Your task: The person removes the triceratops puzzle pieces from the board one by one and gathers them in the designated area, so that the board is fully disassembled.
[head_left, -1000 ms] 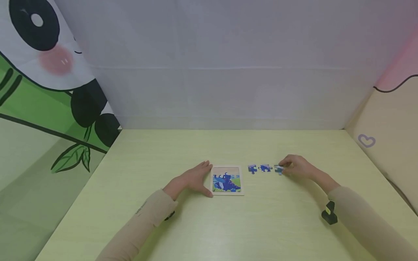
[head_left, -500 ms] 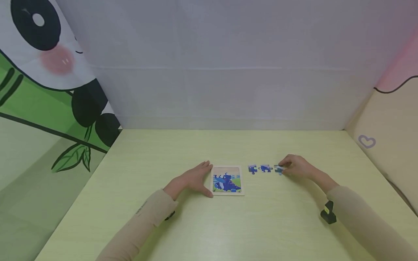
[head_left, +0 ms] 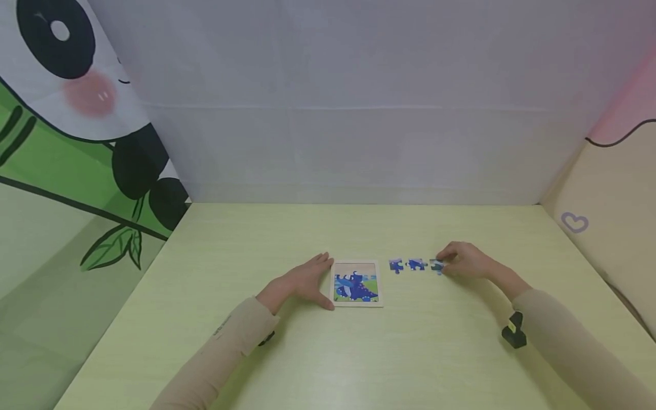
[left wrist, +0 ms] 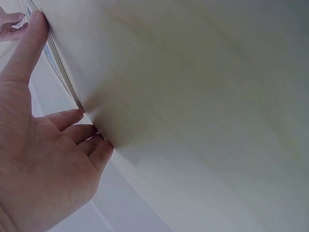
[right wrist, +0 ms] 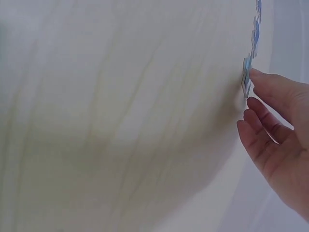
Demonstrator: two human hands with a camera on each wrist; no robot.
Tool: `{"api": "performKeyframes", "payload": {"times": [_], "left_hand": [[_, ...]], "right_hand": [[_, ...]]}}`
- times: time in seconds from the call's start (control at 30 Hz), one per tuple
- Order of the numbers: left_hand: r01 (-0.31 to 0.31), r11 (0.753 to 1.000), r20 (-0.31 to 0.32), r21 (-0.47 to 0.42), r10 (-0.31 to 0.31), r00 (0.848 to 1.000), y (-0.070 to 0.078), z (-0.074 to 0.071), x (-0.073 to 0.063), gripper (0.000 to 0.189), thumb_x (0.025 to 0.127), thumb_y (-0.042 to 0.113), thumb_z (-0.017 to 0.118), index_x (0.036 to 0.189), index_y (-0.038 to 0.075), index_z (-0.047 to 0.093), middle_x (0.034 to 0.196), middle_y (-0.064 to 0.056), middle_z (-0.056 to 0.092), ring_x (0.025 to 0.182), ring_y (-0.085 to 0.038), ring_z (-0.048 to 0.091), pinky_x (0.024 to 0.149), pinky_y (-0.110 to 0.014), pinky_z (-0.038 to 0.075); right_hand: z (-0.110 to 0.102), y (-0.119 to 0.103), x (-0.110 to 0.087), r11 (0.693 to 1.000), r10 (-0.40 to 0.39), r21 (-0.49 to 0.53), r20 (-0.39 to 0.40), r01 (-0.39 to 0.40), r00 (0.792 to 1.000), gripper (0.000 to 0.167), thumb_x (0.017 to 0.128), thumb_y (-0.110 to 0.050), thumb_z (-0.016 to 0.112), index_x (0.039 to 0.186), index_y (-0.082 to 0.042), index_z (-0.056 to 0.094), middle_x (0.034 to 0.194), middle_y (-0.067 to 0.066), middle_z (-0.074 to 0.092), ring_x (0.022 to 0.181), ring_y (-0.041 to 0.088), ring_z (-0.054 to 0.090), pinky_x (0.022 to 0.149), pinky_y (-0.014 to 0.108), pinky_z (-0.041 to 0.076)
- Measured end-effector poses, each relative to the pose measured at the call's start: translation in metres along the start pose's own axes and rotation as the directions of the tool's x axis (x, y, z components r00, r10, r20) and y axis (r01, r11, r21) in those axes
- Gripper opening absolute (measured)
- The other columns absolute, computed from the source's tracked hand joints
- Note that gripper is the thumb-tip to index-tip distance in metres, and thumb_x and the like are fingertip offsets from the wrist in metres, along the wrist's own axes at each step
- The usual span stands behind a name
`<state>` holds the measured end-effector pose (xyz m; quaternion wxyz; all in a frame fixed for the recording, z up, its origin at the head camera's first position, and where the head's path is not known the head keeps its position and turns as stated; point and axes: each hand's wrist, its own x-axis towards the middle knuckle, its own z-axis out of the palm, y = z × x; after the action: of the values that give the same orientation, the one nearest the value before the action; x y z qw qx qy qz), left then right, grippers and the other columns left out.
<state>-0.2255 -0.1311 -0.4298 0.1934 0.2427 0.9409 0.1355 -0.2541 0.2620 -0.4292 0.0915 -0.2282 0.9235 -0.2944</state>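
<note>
The square, pale-framed blue-dinosaur puzzle board [head_left: 356,304] has the wide-spread left hand [head_left: 306,280] against its left edge; rightward, the right hand [head_left: 468,262] pinches the rightmost blue-green jigsaw piece [head_left: 436,266].

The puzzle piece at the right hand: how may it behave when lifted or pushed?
The piece looks thin and unbent, so probably light and stiff. Its flat, knobbed shape seems unlikely to roll but might snag the next piece if pushed.

Grey backdrop [head_left: 338,102] behind a pale table [head_left: 359,359]; cartoon print [head_left: 61,156] at left, 1 purple heart [head_left: 574,218] at right.
</note>
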Motion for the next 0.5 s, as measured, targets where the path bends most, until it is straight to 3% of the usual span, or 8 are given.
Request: {"api": "performKeyframes", "payload": {"times": [0.27,0.5], "left_hand": [[0.003,1.0,-0.001,0.007,-0.003,1.0,-0.001,0.0,0.001,0.111,0.061,0.053,0.077,0.145,0.008,0.02,0.152,-0.01,0.01,0.139,-0.024,0.007,0.111,-0.04,0.015],[0.0,1.0,0.002,-0.002,0.0,1.0,0.001,-0.001,0.0,0.11,0.062,0.052,0.077,0.145,0.007,0.02,0.151,-0.01,0.01,0.139,-0.025,0.006,0.111,-0.041,0.015]], "right_hand": [[0.005,-0.026,0.014,0.998,-0.058,-0.015,0.002,0.058,0.998,0.032,0.079,-0.011,0.068,0.106,0.006,0.061,0.098,0.015,0.063,0.092,0.03,0.056,0.077,0.042,0.049],[0.025,-0.056,0.036,0.997,-0.069,0.038,0.007,0.068,0.998,0.033,0.079,-0.015,0.07,0.107,0.001,0.062,0.099,0.01,0.064,0.092,0.025,0.055,0.072,0.032,0.048]]}}
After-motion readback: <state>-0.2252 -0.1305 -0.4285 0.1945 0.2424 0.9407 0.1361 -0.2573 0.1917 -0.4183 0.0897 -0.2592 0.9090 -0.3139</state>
